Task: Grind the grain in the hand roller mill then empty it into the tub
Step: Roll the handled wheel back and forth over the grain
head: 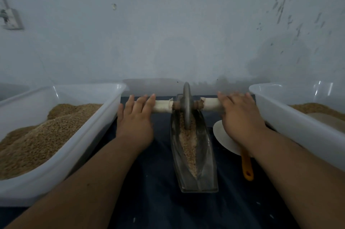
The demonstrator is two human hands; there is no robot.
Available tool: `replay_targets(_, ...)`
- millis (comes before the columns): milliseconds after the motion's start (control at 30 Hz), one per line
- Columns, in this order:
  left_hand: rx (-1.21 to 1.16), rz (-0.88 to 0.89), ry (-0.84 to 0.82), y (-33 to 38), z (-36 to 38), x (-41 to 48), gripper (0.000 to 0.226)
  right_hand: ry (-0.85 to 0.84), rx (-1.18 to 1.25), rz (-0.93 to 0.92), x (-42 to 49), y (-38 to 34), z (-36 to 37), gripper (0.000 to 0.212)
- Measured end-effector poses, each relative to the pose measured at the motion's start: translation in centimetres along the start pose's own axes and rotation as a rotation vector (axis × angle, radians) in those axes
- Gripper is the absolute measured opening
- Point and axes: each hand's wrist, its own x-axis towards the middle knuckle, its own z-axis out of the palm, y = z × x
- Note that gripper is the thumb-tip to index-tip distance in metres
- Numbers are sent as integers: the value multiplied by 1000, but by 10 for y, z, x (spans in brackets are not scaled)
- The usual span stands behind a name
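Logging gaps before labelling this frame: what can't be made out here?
Head view:
- scoop: bowl mostly under the right hand; contents unknown.
- right tub: cut by the frame edge; fill unclear.
- wheel: lower rim buried in grain in the trough.
- wall fitting, upper left: blurred.

Scoop [223, 136] (white) half under right hand [240, 116]

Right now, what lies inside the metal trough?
Crushed grain runs along the groove of the trough. The grinding wheel stands in it, hiding whatever lies beneath its rim.
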Motion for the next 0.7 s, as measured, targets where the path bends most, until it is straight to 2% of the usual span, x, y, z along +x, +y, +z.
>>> replay_targets(67,19,54,37,5,-12,-5,72,-96,-58,-13,-4,-2,-10,58)
replay_targets(167,66,123,30,13,-31,-10,56,-254,-50,-68,-10,-1,-30,38)
replay_targets(267,154,144,-154,11,-55,-12,54,-353,-2,-155,-15,6,-51,31)
replay_targets(367,109,139,-338,5,-69,-15,44,-414,-16,-201,-16,11,-68,43)
replay_targets(433,88,100,-380,5,-68,-17,45,-412,-2,-197,-16,10,-75,47)
replay_targets(500,108,59,-315,6,-60,-18,50,-378,33,-183,-16,10,-74,53)
replay_targets(567,136,82,-176,6,-49,-18,55,-309,74,-120,-15,9,-65,52)
replay_targets(700,61,100,147,8,-24,-14,52,-39,151,14,-8,6,-37,29)
